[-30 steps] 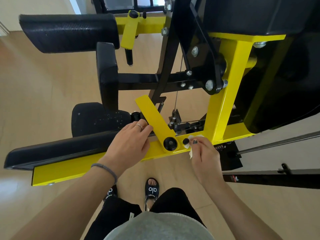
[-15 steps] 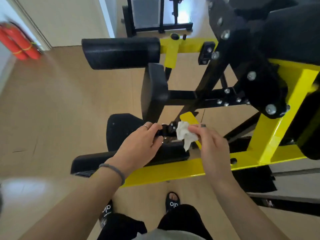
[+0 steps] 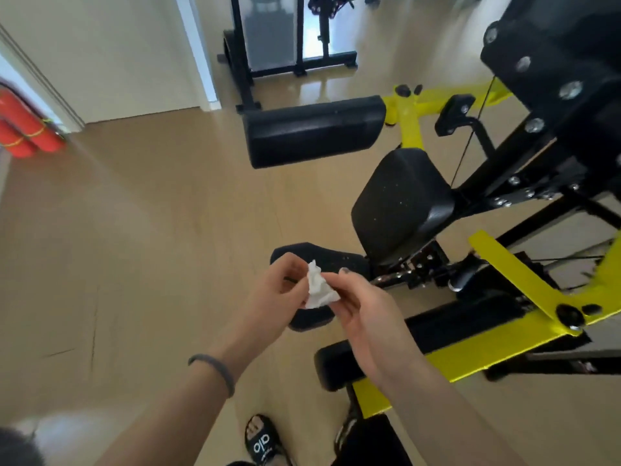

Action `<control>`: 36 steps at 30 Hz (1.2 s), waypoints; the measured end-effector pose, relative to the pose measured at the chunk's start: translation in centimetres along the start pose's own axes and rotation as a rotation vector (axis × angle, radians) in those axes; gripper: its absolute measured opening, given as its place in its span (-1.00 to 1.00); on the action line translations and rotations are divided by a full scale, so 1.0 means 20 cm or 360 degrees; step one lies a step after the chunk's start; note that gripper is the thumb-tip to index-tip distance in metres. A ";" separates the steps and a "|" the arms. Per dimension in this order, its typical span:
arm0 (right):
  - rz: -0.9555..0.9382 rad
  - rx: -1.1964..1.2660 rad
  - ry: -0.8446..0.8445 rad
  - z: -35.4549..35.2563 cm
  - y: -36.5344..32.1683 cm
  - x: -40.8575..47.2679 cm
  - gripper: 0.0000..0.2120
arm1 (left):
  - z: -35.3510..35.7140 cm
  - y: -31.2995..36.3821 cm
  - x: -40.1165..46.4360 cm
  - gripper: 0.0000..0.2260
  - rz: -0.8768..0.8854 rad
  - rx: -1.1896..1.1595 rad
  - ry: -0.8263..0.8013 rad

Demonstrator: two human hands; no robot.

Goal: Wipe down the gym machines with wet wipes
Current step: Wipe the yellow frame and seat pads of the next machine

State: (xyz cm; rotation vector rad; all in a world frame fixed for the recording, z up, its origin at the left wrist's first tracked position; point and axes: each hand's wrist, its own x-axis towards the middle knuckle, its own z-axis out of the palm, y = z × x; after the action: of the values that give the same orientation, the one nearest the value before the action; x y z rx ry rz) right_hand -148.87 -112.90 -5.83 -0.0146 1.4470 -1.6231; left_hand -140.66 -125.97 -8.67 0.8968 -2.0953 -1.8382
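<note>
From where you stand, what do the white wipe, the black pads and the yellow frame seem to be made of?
The white wipe looks like thin non-woven cloth or paper: crumpled, soft folds. The black pads seem vinyl-covered foam: rounded edges, faint sheen. The yellow frame looks like painted steel: flat, straight, glossy, bolted.

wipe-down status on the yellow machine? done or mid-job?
Mid-job, apparently. Both hands, left hand and right hand, pinch the crumpled wet wipe between them, off the yellow machine; it looks like refolding. Nothing is being wiped now. No pad shows a visibly wiped surface, so finished areas can't be confirmed. The roller pad and seat pad look untouched.
</note>
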 end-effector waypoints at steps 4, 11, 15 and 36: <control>-0.0072 0.0007 0.0265 0.07 -0.02 0.04 -0.77 | -0.04 0.00 0.15 -0.88 0.0105 0.0217 -0.0211; -0.0139 0.0130 0.0554 0.01 -0.11 0.26 -0.84 | 0.03 0.11 0.46 -0.90 0.0163 0.0259 -0.0532; -0.0186 0.0251 0.0625 0.06 -0.22 0.43 -0.89 | -0.05 0.18 0.65 -0.80 0.0065 0.0324 -0.0545; -0.1492 -0.1910 0.1008 0.58 -0.55 1.79 -0.66 | -0.62 0.32 2.33 -0.76 0.0177 0.1217 -0.0623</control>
State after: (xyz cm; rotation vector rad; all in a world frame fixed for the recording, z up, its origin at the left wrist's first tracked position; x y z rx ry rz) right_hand -169.37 -145.54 -12.88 -1.0707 3.0242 -1.1302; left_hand -172.82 -162.38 -10.85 0.5410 -3.1068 -1.2070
